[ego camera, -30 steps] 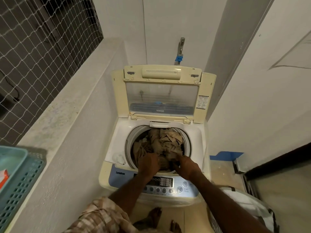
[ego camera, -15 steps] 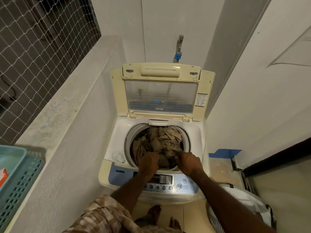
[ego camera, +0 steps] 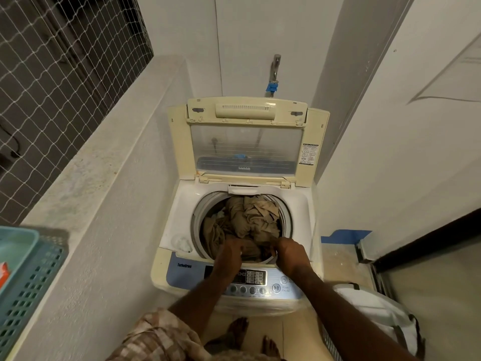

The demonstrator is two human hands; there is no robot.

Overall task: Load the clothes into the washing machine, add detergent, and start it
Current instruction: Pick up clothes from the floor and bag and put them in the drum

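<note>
A cream top-loading washing machine (ego camera: 182, 204) stands ahead with its lid (ego camera: 246, 142) raised upright. Crumpled beige clothes (ego camera: 250, 217) fill the round drum. My left hand (ego camera: 229, 256) and my right hand (ego camera: 291, 254) reach over the blue control panel (ego camera: 281, 285) into the near side of the drum. Both press down into the beige cloth with fingers curled in it; the fingertips are hidden in the fabric.
A teal plastic basket (ego camera: 28, 282) with a red-orange packet sits on the concrete ledge at the left. A white laundry bag (ego camera: 374, 316) lies on the floor at the right. A tap (ego camera: 274, 71) sticks out of the wall behind the machine. My bare feet show below.
Both hands have stayed at the drum's near edge, shifting slightly in the cloth. The view has drifted a little.
</note>
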